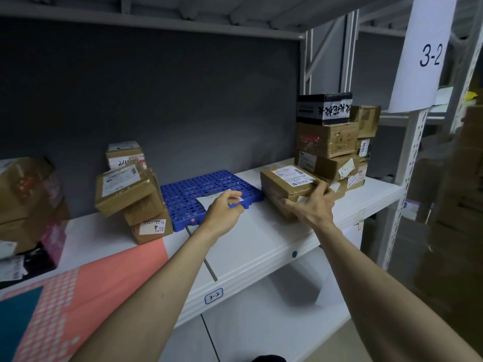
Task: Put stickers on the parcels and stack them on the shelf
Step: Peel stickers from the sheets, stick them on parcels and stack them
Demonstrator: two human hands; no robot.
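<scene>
- Nearest the camera, both forearms reach up over the front edge of the white shelf (261,246), whose lip carries a small "3-2" tag (213,296); a pink-and-teal printed sheet (78,291) lies on the shelf at the left.
- The left hand (224,210) has its fingers curled and pinching a small white sticker (209,199) — it is held over the near edge of the blue perforated tray (209,189), not yet on any box.
- The right hand (311,205) rests against the near face of a flat brown parcel (285,182), thumb at the top edge and fingers spread along the front; whether it truly grips or only steadies the box, I cannot tell.
- That parcel already sits on the shelf beside the right-hand stack (329,142), and a small white patch shows on its front under the fingers — possibly a sticker already there, though it is too hidden to be sure.
- Farther back, the stack of parcels at the right and the leaning pile at the left (130,192) mostly show small white labels, so much of the work looks done.
- Left to do, by my judgement: place the held sticker, then tidy this parcel into the stack.
</scene>
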